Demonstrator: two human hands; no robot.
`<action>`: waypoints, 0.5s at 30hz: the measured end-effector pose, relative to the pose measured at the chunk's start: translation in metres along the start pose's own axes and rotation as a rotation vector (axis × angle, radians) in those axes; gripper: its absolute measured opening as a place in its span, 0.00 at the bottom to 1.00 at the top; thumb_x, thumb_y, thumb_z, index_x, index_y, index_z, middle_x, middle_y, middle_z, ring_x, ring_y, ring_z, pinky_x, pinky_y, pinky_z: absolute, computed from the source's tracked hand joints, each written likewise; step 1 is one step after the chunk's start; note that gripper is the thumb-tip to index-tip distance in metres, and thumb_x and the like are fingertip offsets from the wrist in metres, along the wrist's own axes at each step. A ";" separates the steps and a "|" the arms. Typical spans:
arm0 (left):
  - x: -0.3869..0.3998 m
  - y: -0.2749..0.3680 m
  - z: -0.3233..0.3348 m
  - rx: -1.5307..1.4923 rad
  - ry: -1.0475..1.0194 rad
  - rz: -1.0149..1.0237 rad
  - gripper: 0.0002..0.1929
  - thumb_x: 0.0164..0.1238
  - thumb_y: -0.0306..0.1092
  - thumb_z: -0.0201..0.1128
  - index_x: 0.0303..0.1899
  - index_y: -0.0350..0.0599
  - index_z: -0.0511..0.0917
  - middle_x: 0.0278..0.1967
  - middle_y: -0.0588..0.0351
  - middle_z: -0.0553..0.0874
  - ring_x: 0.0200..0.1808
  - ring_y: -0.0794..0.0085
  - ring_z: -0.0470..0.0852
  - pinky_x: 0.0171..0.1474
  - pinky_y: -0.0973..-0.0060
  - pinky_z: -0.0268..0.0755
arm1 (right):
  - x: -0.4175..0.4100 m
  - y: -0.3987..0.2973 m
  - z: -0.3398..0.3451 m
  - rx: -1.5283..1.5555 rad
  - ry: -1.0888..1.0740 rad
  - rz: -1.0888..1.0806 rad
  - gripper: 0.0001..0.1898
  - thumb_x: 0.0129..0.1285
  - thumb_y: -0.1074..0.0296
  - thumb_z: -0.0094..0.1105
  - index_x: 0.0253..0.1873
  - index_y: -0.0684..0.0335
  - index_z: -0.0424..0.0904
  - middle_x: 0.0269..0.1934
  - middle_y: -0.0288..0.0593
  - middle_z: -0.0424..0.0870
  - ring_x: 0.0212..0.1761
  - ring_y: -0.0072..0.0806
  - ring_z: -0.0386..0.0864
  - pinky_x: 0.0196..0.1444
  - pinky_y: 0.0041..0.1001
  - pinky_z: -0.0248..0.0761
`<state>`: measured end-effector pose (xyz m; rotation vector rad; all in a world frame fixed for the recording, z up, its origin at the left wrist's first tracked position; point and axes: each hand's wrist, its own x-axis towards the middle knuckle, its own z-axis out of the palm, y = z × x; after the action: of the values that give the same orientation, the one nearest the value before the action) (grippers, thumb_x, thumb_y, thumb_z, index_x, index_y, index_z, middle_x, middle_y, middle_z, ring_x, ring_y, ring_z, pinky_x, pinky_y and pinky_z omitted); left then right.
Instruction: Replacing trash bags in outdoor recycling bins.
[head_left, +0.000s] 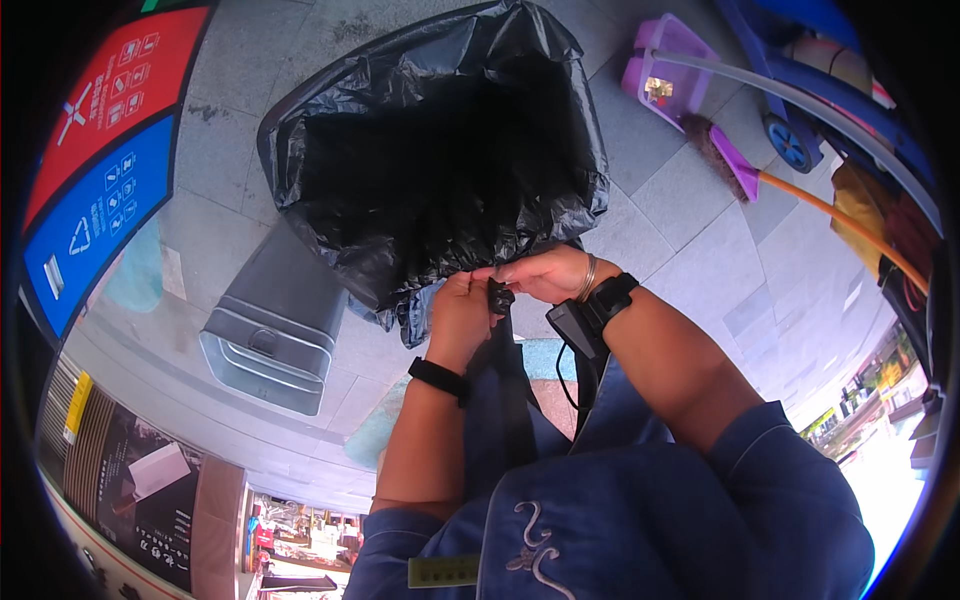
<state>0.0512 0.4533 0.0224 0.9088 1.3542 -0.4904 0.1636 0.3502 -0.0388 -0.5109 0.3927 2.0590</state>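
Observation:
A black plastic bin bag (450, 157) spreads wide open before me, its mouth folded over the rim of a container whose walls it mostly hides. At the near edge of the bag my left hand (461, 311) grips the gathered plastic, and a small bunched tuft (500, 296) sticks out beside its fingers. My right hand (551, 274) touches the same edge just to the right, thumb and fingers closed on the film near the left fingertips. Part of its grip is hidden by the plastic. Loose folds of bag hang below the rim, left of my left hand.
A grey plastic bin (270, 322) lies on the paving at the left. Beyond it are red (120, 97) and blue (105, 217) recycling panels. At the upper right are a purple dustpan (667, 67), a broom (731, 165) with an orange handle and a blue wheeled cart (791, 142).

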 end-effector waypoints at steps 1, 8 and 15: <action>0.000 -0.002 0.001 -0.083 -0.004 -0.027 0.09 0.65 0.32 0.45 0.33 0.38 0.71 0.18 0.55 0.77 0.10 0.83 0.67 0.14 0.84 0.63 | 0.006 0.000 0.000 -0.071 0.000 0.026 0.19 0.61 0.65 0.44 0.55 0.68 0.66 0.56 0.36 0.66 0.57 0.20 0.60 0.56 0.24 0.52; -0.019 -0.021 0.009 -0.443 0.384 0.346 0.08 0.58 0.24 0.51 0.39 0.33 0.70 0.27 0.55 0.77 0.27 0.78 0.75 0.32 0.80 0.74 | -0.003 -0.024 0.020 -1.416 0.089 -0.007 0.10 0.59 0.69 0.42 0.41 0.60 0.75 0.41 0.46 0.77 0.43 0.29 0.74 0.45 0.23 0.64; 0.009 -0.033 0.001 -0.700 0.007 0.015 0.04 0.57 0.27 0.54 0.32 0.38 0.74 0.30 0.57 0.78 0.38 0.77 0.75 0.45 0.75 0.69 | -0.009 0.004 0.005 -1.284 0.499 -0.038 0.07 0.54 0.68 0.48 0.34 0.60 0.75 0.29 0.49 0.77 0.31 0.41 0.75 0.35 0.33 0.69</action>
<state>0.0280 0.4351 0.0045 0.3407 1.3860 0.0173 0.1637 0.3440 -0.0295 -1.7645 -0.7455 1.9038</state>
